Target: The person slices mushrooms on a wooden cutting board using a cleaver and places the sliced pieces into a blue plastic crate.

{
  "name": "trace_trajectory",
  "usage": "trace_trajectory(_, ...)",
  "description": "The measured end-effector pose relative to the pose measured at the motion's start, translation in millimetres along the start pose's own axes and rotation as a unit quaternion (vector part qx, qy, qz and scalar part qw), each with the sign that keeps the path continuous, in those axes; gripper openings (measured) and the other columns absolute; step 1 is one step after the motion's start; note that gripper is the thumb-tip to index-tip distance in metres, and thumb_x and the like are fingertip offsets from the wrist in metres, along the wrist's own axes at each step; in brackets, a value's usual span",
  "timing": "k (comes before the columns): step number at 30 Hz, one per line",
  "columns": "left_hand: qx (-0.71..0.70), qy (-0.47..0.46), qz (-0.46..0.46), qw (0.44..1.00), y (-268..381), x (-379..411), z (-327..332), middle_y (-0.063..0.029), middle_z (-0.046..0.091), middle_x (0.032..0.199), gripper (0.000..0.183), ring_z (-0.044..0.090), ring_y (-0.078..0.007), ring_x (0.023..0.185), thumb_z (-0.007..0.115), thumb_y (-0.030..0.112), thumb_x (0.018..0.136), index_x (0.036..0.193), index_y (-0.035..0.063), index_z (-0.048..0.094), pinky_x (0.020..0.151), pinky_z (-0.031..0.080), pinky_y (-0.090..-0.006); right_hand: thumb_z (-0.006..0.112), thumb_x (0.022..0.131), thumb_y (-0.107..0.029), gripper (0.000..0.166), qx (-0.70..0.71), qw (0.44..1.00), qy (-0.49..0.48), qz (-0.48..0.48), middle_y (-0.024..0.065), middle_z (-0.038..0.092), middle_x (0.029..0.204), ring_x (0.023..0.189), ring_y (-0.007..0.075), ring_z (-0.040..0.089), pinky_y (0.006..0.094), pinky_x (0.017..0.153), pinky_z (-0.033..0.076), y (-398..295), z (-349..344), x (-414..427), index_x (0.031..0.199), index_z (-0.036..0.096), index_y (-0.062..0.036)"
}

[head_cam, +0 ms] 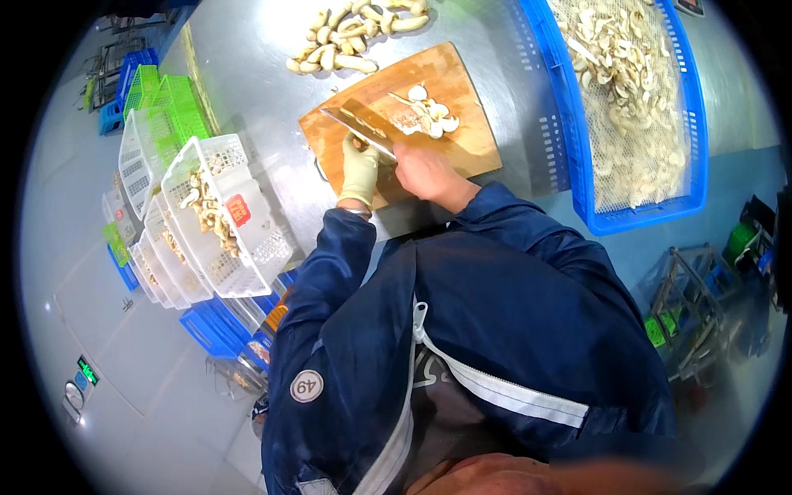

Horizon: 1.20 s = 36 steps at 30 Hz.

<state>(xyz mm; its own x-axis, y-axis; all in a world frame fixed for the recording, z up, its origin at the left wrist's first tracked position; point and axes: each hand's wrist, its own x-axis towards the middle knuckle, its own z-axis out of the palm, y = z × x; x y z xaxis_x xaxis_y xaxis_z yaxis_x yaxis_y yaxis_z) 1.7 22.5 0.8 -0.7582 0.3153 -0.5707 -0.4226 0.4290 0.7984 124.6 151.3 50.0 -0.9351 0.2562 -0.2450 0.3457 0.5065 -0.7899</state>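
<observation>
My right hand grips the handle of a kitchen knife, whose blade slants to the upper left over a wooden cutting board. Close below the blade is my left hand, in a pale glove, with its fingers bent around what looks like a piece of mushroom, partly hidden. Sliced mushroom pieces lie on the board right of the blade. Beyond the board, a pile of whole long-stemmed mushrooms rests on the metal table.
At the right, a blue plastic crate holds mushroom slices on white mesh. White perforated baskets with mushroom pieces stand at the left, near green baskets and blue crates. A metal rack stands at lower right.
</observation>
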Motion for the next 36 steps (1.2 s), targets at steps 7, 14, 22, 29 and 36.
trace_trajectory(7, 0.233, 0.1, 0.215, 0.943, -19.4, 10.8, -1.4, -0.02, 0.065, 0.104, 0.064, 0.07, -0.0254, 0.079, 0.065, 0.012, 0.089, 0.145, 0.0048, 0.034, 0.056, 0.057, -0.033, 0.055, 0.084, -0.017, 0.02, 0.103, 0.994, -0.013, 0.037, 0.0253, 0.064, 0.079, 0.076, 0.0454, 0.062, 0.0535, 0.067, 0.047, 35.7, -24.3, -12.0, 0.095, 0.057, 0.0005)
trace_trajectory(14, -0.02, 0.043, 0.011, 0.999, 52.7, -22.9, -54.6, -0.0135, 0.065, 0.105, 0.051, 0.069, -0.0186, 0.081, 0.064, 0.006, 0.088, 0.134, 0.0054, 0.042, 0.057, 0.053, -0.0298, 0.054, 0.084, -0.015, 0.022, 0.11, 0.987, 0.029, 0.11, 0.0252, 0.063, 0.078, 0.077, 0.0453, 0.061, 0.0518, 0.068, 0.047, 23.9, -39.1, -31.3, 0.1, 0.057, 0.0007)
trace_trajectory(22, 0.315, 0.388, 0.193, 0.844, 164.5, -55.2, -274.2, -0.0175, 0.062, 0.121, 0.057, 0.063, -0.0243, 0.102, 0.067, 0.008, 0.09, 0.141, -0.0039, 0.044, 0.085, 0.052, -0.0335, 0.058, 0.085, -0.014, 0.018, 0.106, 0.986, 0.086, 0.095, 0.0253, 0.063, 0.078, 0.077, 0.0459, 0.063, 0.0522, 0.068, 0.048, 41.4, -17.4, -36.9, 0.097, 0.057, -0.0007)
trace_trajectory(29, 0.466, 0.025, 0.474, 0.747, 163.9, 72.2, -60.1, -0.0182, 0.062, 0.129, 0.045, 0.056, -0.0375, 0.12, 0.063, 0.005, 0.083, 0.127, 0.0047, 0.06, 0.104, 0.043, -0.0429, 0.058, 0.087, -0.015, 0.016, 0.084, 0.983, 0.074, 0.143, 0.0245, 0.064, 0.079, 0.078, 0.0462, 0.063, 0.0539, 0.069, 0.048, 27.6, -16.4, -49.1, 0.093, 0.054, -0.0014)
trace_trajectory(36, 0.682, -0.032, 0.332, 0.65, 135.3, 137.0, -0.6, -0.0155, 0.068, 0.098, 0.017, 0.063, -0.0356, 0.1, 0.063, 0.009, 0.078, 0.094, 0.0062, 0.066, 0.088, 0.048, -0.0468, 0.057, 0.087, -0.016, 0.017, 0.07, 0.982, 0.068, 0.161, 0.024, 0.065, 0.082, 0.079, 0.0463, 0.063, 0.0542, 0.071, 0.049, 24.6, -18.7, -60.0, 0.094, 0.054, -0.0008)
